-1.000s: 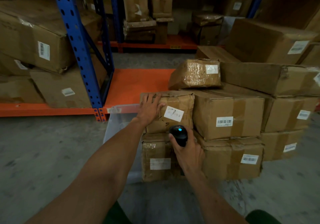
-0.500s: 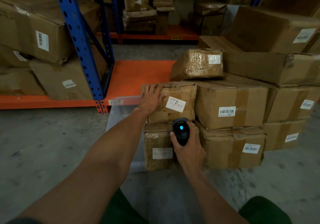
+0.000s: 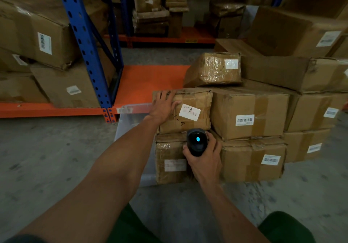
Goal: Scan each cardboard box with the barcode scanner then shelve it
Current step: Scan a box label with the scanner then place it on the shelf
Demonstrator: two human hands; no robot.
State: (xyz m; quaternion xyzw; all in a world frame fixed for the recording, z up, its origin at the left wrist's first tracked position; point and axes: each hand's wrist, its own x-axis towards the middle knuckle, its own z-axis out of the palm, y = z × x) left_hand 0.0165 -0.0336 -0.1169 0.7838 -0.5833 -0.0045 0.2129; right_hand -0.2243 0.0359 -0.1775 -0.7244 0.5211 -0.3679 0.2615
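A small taped cardboard box (image 3: 195, 111) with a tilted white label sits on top of another box (image 3: 170, 160) at the left of a floor pile. My left hand (image 3: 162, 105) lies flat on its top left corner, fingers spread over the edge. My right hand (image 3: 204, 158) grips a black barcode scanner (image 3: 196, 142) with a lit blue dot, held just below that box and pointed toward it. A larger box (image 3: 248, 114) with a barcode label stands to the right.
Several more labelled boxes are stacked at the right (image 3: 308, 73). A clear plastic bin (image 3: 131, 116) stands behind the pile on the left. The blue upright (image 3: 82, 41) and orange shelf deck (image 3: 150, 81) hold a bare patch; boxes (image 3: 37, 35) fill the left bay.
The view has dipped and drawn slightly closer to the pile. Both hands keep their places on the box and the scanner.
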